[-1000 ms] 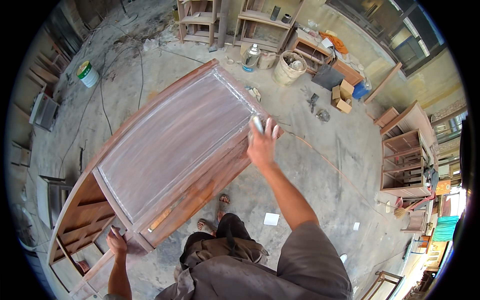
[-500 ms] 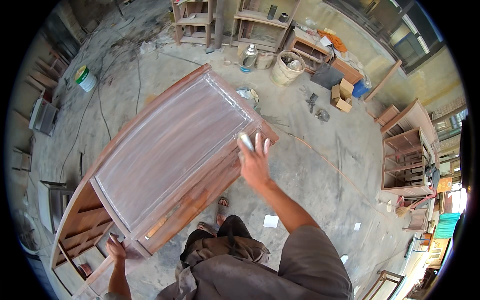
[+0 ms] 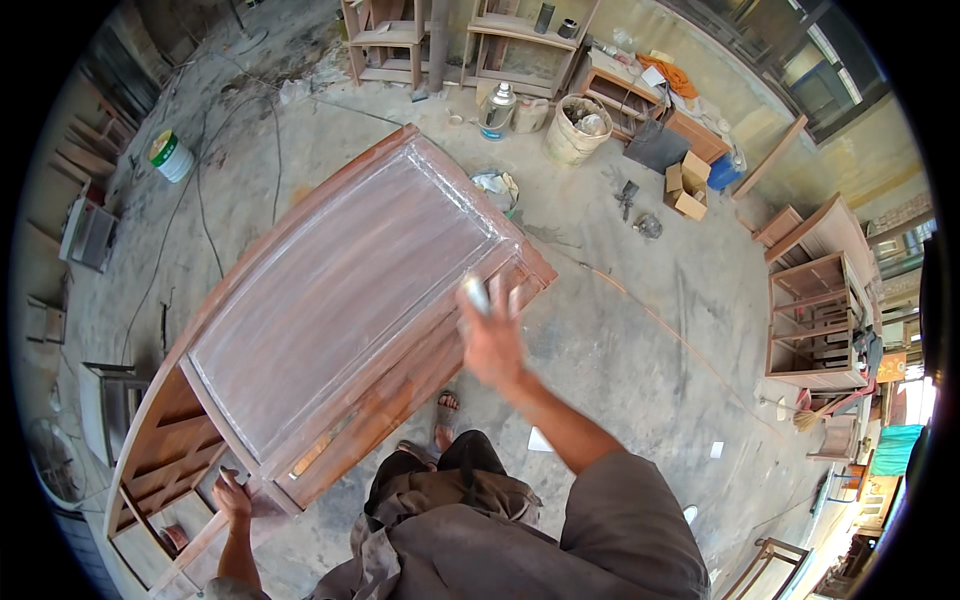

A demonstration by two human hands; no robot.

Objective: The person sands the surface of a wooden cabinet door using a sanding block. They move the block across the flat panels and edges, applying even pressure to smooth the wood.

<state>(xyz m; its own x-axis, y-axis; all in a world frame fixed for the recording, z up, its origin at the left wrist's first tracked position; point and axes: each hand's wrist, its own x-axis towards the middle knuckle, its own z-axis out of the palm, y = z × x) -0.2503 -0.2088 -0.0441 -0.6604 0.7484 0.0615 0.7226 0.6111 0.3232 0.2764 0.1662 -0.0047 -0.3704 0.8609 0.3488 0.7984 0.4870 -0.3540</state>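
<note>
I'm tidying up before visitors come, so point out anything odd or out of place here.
A dark object and a greyish crumpled clump lie loose on the floor near the open cardboard box, like litter. The panel looks uneven, streaked whitish, mostly along its border.

Back from my bare right hand, I wear a loose grey-brown shirt with a short sleeve, dark legwear and strapped sandals.
</note>
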